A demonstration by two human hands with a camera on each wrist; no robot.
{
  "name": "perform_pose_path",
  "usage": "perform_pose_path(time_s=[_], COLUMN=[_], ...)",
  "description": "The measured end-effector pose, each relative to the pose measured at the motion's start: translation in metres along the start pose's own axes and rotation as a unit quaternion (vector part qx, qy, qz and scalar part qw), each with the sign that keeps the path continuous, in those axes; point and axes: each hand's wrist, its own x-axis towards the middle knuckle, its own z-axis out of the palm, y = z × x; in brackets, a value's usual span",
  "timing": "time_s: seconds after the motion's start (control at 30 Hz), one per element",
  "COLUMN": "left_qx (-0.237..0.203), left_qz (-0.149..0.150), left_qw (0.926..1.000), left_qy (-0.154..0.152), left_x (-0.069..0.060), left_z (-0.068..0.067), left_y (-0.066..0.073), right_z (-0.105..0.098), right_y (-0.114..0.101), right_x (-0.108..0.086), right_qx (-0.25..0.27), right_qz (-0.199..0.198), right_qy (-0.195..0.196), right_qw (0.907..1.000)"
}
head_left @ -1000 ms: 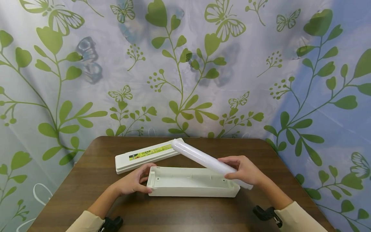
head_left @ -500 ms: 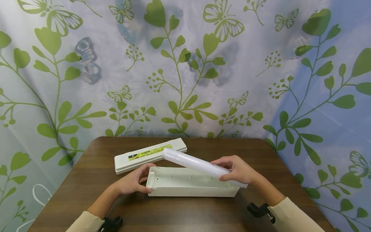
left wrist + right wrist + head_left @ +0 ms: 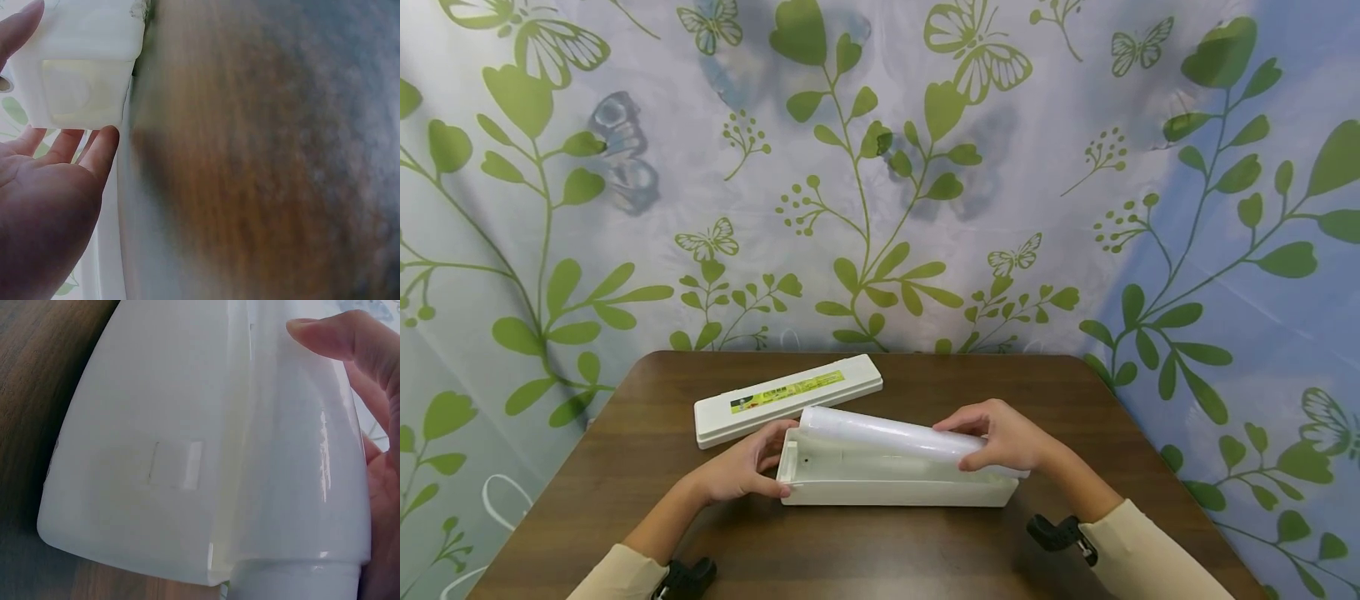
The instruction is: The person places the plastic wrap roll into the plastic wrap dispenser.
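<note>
My left hand (image 3: 737, 468) grips the left end of a long white open box (image 3: 895, 494), thumb at the near side and fingers at the far side. The left wrist view shows the box's end wall (image 3: 81, 90) between thumb and fingers. My right hand (image 3: 1003, 437) holds a white roll of cling film (image 3: 867, 432) near its right end, thumb on the near side. The roll lies slantwise over the box's opening, its left end raised at the far rim. In the right wrist view the roll's narrower core end (image 3: 294, 581) reaches past the box's end.
A white lid (image 3: 850, 377) with a yellow-green label (image 3: 786, 392) lies aslant behind the box, to the left. Everything sits on a brown wooden table (image 3: 865, 554). Behind it hangs a curtain (image 3: 880, 167) with leaves and butterflies. Black straps are on both wrists.
My right hand has moved left and slightly down with the roll. The roll's left end has dropped from over the lid towards the box. My left hand and the box stay nearly in place.
</note>
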Motion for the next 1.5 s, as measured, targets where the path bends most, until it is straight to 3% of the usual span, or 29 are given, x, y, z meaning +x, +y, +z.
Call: perform_pose_path(time_s=[0.2, 0.5, 0.77, 1.5], left_qx=[-0.001, -0.011, -0.009, 0.000], left_qz=[-0.007, -0.002, -0.002, 0.014], left_qw=[1.0000, 0.9999, 1.0000, 0.9998], left_qy=[0.001, -0.002, -0.004, -0.012], left_x=[-0.001, 0.000, -0.002, 0.001], left_z=[0.000, 0.000, 0.000, -0.001], left_y=[0.000, -0.002, -0.003, -0.002], right_z=[0.001, 0.003, 0.006, 0.013], right_y=[-0.001, -0.003, -0.002, -0.009], right_x=[0.005, 0.012, 0.018, 0.026], right_qx=[-0.012, -0.039, -0.051, -0.066], right_qz=[-0.018, 0.017, 0.011, 0.042], right_qy=[-0.018, -0.024, -0.041, -0.051], right_qw=[0.9996, 0.9988, 0.9978, 0.9956])
